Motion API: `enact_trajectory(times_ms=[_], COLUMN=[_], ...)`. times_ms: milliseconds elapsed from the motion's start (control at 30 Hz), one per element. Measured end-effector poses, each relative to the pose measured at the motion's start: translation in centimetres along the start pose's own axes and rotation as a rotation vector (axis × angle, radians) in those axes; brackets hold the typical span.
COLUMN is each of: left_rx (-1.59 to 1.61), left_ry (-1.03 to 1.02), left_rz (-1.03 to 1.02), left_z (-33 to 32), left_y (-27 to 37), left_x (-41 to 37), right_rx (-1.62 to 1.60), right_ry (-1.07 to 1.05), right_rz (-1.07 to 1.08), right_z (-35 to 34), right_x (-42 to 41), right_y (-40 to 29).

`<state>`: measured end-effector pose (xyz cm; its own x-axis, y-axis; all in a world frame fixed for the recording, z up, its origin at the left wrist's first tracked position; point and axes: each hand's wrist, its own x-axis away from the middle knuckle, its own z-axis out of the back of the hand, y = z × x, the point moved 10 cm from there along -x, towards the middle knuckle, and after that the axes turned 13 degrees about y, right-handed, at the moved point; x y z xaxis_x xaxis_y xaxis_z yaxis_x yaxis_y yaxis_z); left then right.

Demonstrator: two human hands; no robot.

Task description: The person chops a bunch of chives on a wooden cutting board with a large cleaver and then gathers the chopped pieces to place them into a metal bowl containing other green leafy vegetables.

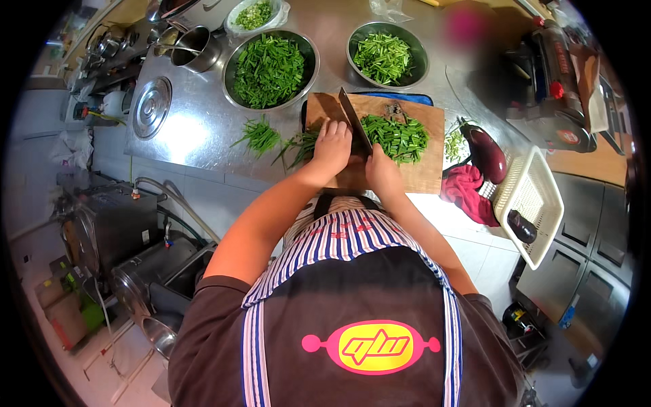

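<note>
My right hand (382, 170) grips a cleaver (355, 118) by its handle, the blade upright over a wooden cutting board (432, 175). Just left of the blade, my left hand (333, 145) presses on a bunch of garlic chives (302, 147), whose ends stick out past the board's left edge. To the right of the blade lies a heap of cut chives (397, 137). A small dark clump (394, 109) sits behind that heap. Part of the held bunch is hidden under my left hand.
Behind the board stand two steel bowls of cut greens, one left (269, 68) and one right (385, 58). Loose chives (260, 135) lie on the steel table (213, 109). An eggplant (485, 152), a red cloth (468, 191) and a white plastic basket (552, 203) are at the right.
</note>
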<state>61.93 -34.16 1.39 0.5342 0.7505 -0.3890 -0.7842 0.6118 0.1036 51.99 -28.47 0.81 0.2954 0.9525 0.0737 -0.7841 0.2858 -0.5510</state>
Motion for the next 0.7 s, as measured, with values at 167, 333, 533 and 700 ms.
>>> enact_trajectory(times_ms=[167, 333, 533, 700], left_rx=[0.061, 0.088, 0.059, 0.101], left_ry=[-0.110, -0.236, -0.179, -0.156], left_rz=[0.066, 0.132, 0.081, 0.063], left_z=[0.9, 0.0, 0.3, 0.8], left_y=[-0.8, -1.8, -1.6, -1.2], left_x=[-0.3, 0.5, 0.5, 0.3], right_rx=[-0.038, -0.044, -0.067, -0.030], right_ry=[0.034, 0.034, 0.004, -0.061], right_rz=[-0.003, -0.004, 0.077, 0.021], right_z=[1.7, 5.9, 6.1, 4.9], right_x=[0.2, 1.4, 3.8, 3.7], right_y=[0.3, -2.2, -1.5, -1.0])
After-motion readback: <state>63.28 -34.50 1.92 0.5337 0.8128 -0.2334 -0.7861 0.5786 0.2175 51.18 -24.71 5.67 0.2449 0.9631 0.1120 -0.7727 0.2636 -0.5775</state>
